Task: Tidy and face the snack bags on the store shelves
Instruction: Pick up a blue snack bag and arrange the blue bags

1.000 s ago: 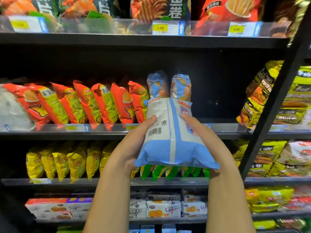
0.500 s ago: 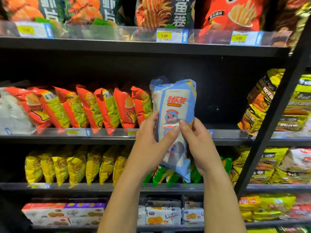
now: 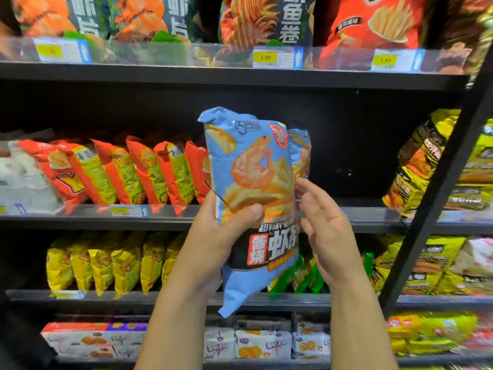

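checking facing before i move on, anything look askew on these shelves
The orange snack bags on the middle shelf lean sideways, several showing barcode backs. The blue shrimp-stick bag is off-shelf, gripped in the left hand.

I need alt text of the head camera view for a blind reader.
The left hand grips a light blue shrimp snack bag upright, its front toward the camera, before a store shelf; the right hand is open beside it. Orange bags lean in a row at left.
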A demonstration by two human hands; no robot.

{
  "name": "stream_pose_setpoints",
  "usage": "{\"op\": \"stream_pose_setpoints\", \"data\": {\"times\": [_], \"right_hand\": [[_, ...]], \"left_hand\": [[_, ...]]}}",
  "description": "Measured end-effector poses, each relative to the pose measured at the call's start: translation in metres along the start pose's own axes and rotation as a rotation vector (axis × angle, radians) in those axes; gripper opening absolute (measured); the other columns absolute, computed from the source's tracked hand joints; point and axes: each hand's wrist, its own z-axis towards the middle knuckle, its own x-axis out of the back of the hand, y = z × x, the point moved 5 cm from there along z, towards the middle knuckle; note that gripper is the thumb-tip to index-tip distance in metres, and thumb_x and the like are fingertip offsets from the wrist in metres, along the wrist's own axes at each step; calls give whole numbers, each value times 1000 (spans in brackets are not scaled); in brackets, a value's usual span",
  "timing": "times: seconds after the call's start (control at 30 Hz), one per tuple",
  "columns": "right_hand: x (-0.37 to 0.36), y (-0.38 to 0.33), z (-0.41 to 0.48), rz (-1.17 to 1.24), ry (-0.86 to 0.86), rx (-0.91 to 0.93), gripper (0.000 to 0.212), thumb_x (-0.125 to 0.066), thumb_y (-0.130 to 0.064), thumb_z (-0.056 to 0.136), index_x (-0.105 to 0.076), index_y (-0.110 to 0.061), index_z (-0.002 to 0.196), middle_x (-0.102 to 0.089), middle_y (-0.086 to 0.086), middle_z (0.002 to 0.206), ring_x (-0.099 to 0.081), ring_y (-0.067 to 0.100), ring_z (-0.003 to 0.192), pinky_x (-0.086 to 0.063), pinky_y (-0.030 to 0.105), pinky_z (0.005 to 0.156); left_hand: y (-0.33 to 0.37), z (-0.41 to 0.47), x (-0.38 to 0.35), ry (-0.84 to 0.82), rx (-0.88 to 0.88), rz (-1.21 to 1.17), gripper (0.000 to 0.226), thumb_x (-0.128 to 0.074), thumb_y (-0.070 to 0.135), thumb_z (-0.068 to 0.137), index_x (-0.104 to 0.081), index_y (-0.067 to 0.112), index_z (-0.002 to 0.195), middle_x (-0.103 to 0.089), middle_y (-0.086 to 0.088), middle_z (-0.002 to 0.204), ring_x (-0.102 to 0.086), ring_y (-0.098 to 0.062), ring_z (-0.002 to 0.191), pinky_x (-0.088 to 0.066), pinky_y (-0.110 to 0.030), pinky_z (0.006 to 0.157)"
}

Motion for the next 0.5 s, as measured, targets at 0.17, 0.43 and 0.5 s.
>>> {"op": "stream_pose_setpoints", "data": {"times": [0.17, 0.43, 0.5], "right_hand": [[-12, 7, -6, 28, -160, -208, 50, -51, -44, 101, -64, -9, 133, -74, 14, 126, -69, 32, 121, -50, 50, 108], [7, 11, -1, -159, -7, -116, 37, -70, -58, 92, -69, -33, 119, -77, 0, 120, -73, 22, 113, -54, 57, 103], [12, 10, 1, -181, 14, -89, 39, -71, -63, 89, -69, -35, 117, -77, -2, 119, -73, 20, 112, -55, 56, 101]], "left_hand": [[-15, 2, 0, -18, 89, -121, 75, -84, 34, 62, -65, 15, 132, -79, -12, 114, -79, -26, 96, -63, -33, 73], [-20, 7, -5, -77, 106, 26, 57, -75, 25, 84, -59, 21, 139, -76, -3, 128, -73, -21, 119, -60, -29, 88], [-22, 9, -10, -83, 87, 54, 60, -76, 20, 84, -58, 22, 141, -75, -4, 130, -72, -23, 120, -60, -35, 92]]}}
